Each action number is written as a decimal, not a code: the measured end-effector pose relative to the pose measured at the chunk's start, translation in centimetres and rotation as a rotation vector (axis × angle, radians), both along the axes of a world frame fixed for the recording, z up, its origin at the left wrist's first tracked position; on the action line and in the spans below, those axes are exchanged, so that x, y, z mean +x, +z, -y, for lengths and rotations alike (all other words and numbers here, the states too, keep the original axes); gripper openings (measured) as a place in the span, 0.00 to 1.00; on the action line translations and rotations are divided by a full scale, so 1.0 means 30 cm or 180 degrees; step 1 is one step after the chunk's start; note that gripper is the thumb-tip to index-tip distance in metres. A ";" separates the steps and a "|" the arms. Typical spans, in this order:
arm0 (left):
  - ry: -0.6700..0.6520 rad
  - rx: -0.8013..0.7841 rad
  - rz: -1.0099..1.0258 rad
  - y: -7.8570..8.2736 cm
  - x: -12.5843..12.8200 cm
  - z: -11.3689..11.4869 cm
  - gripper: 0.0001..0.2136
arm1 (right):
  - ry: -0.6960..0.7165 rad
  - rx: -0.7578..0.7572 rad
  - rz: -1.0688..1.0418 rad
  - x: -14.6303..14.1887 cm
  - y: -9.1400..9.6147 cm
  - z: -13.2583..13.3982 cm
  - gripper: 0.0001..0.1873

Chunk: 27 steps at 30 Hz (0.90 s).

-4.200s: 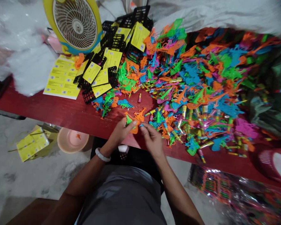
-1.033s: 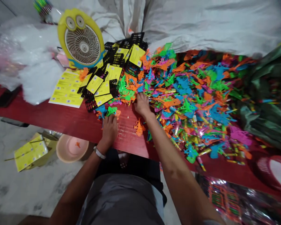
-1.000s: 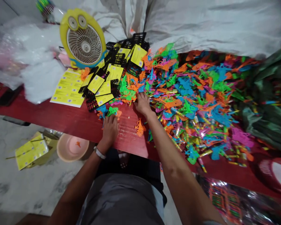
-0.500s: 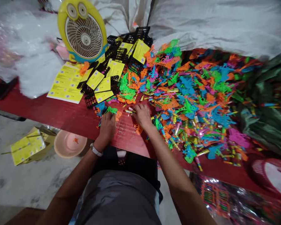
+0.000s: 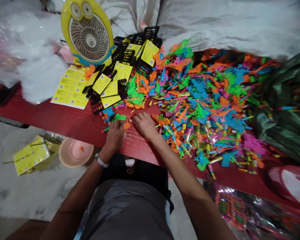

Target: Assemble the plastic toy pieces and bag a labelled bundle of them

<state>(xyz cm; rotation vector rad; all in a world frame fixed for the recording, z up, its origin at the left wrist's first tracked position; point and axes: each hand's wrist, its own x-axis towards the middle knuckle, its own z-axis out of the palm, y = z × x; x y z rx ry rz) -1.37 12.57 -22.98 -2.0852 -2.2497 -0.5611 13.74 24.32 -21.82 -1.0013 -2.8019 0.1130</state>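
On the red table (image 5: 137, 146), my left hand (image 5: 115, 136) is palm down with its fingers bent together beside a small group of plastic toy pieces. A green piece (image 5: 120, 117) lies at its fingertips, an orange perforated piece (image 5: 126, 125) beside its index finger, and a blue piece (image 5: 108, 114) just beyond. What the curled fingers enclose is hidden. My right hand (image 5: 146, 126) rests flat with fingers stretched toward the left, over the tabletop. A tiny pale piece (image 5: 130, 120) shows by its fingertips; anything beneath the palm is hidden.
A large heap of coloured plastic pieces and small tubes (image 5: 200, 110) spreads to the right. Black racks with yellow cards (image 5: 112, 88) lie behind the left hand, near a yellow fan (image 5: 90, 36). A basin (image 5: 76, 151) stands on the floor; a red basket (image 5: 277, 178) is far right.
My right hand has slid left, closer to my left hand, and now covers the place where small tubes lay. The left hand has stayed nearly in place.
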 end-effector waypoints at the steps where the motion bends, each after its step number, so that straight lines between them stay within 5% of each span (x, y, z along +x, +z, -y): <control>1: -0.0047 0.0016 -0.0020 -0.003 -0.002 0.002 0.14 | -0.0064 0.0046 0.0037 -0.009 -0.003 0.004 0.18; 6: -0.0069 0.0267 0.0080 -0.015 -0.026 0.018 0.12 | -0.0430 -0.0107 0.0011 -0.060 -0.014 0.003 0.17; 12: 0.0177 0.0758 0.0778 0.009 -0.080 0.022 0.13 | -0.0833 -0.0702 -0.1190 0.004 0.027 -0.057 0.15; 19: 0.0828 0.0785 0.2947 0.086 -0.064 0.041 0.14 | -0.0980 -0.0721 -0.0106 0.032 0.120 0.010 0.15; 27: 0.0976 0.0392 0.5310 0.013 -0.004 0.043 0.19 | -0.1406 -0.0909 0.0512 -0.071 0.101 0.062 0.22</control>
